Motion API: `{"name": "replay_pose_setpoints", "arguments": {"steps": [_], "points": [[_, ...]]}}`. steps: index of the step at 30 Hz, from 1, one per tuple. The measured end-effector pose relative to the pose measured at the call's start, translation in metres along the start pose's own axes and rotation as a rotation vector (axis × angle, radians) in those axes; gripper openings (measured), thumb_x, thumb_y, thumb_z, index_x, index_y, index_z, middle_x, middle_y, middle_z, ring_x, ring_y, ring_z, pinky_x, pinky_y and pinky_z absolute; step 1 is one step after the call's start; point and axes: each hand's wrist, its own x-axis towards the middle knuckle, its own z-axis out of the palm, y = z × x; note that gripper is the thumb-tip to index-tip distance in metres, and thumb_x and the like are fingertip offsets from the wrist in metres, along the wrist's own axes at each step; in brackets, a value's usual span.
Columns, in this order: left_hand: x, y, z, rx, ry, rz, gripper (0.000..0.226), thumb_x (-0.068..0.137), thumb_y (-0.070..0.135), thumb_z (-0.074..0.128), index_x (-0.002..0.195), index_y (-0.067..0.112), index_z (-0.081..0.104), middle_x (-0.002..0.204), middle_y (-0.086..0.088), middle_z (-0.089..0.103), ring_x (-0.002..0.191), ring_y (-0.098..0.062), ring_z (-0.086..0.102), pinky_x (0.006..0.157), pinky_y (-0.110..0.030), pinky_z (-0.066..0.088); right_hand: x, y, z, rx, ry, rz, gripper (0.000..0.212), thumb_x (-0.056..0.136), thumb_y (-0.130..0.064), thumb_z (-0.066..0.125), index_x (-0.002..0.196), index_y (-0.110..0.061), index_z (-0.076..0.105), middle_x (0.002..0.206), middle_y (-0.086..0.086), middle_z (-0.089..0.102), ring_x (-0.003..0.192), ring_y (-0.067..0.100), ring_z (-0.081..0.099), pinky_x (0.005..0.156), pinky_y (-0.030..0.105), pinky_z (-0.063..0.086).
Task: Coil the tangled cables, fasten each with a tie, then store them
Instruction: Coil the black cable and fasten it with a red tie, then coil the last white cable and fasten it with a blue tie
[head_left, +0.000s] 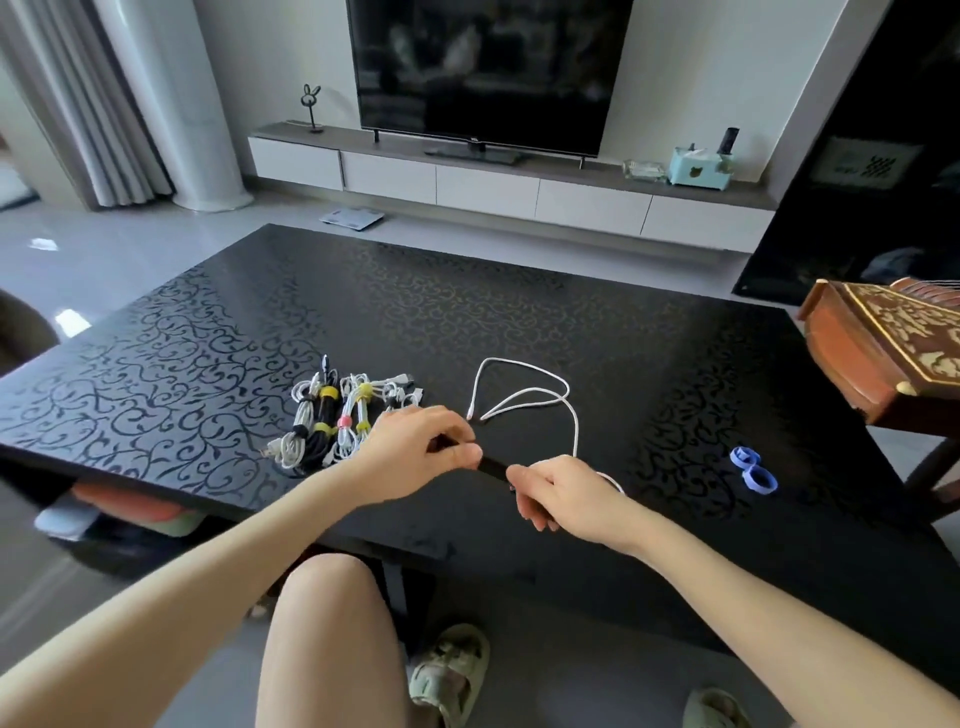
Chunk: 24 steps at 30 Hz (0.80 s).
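Note:
A black strap-like tie (492, 466) is stretched between my two hands above the black patterned table (519, 322). My left hand (423, 441) pinches its left end and my right hand (558, 496) grips its right end. A loose white cable (524, 402) lies uncoiled on the table just behind my hands, and one end of it runs under my right hand. A pile of coiled cables (340, 418), bound with yellow, pink and black ties, lies to the left of my left hand. Two blue ties (753, 470) lie on the table to the right.
A carved wooden box (883, 348) juts in over the table's right edge. A TV (488, 73) on a low white cabinet (493, 182) stands against the far wall. My knee and slippers show below the table's near edge.

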Motion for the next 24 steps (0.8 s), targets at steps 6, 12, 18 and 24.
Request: {"name": "replay_pose_setpoints", "arguments": {"steps": [6,12,18,24], "points": [[-0.006,-0.054,-0.009,-0.246,0.363,-0.469,0.031,0.099,0.043,0.040,0.096,0.017,0.057,0.092,-0.004,0.061,0.086,-0.021,0.054,0.074,-0.032,0.037,0.082,-0.031,0.052,0.444,0.296,0.290,0.054,0.100,-0.040,0.036,0.059,-0.010,0.057,0.052,-0.001,0.058,0.042,0.010,0.047,0.046,0.020,0.040],[-0.007,-0.065,0.002,-0.306,0.411,-0.578,0.026,0.097,0.028,0.046,0.101,0.010,0.064,0.093,-0.003,0.065,0.085,-0.022,0.058,0.071,-0.030,0.040,0.146,-0.053,0.088,0.319,0.233,0.401,0.043,0.100,-0.040,0.035,0.100,-0.003,0.058,0.102,0.016,0.060,0.088,0.030,0.056,0.072,0.028,0.037],[0.007,-0.059,0.007,-0.233,0.386,-0.525,0.016,0.094,0.017,0.047,0.085,0.019,0.059,0.083,-0.005,0.058,0.075,-0.023,0.052,0.070,-0.032,0.040,0.139,-0.051,0.086,-0.075,0.162,0.196,0.035,0.093,-0.014,0.040,0.058,-0.016,0.033,0.072,0.008,0.047,0.079,0.024,0.042,0.066,0.028,0.030],[0.029,-0.042,0.028,-0.210,0.308,-0.456,0.017,0.094,0.018,0.050,0.099,0.016,0.066,0.090,0.008,0.065,0.089,-0.018,0.062,0.066,-0.027,0.041,0.082,-0.007,0.018,-0.701,0.950,-0.156,0.023,0.068,0.001,0.069,0.090,-0.006,0.070,0.079,0.008,0.065,0.070,0.033,0.059,0.061,0.038,0.046]]}}
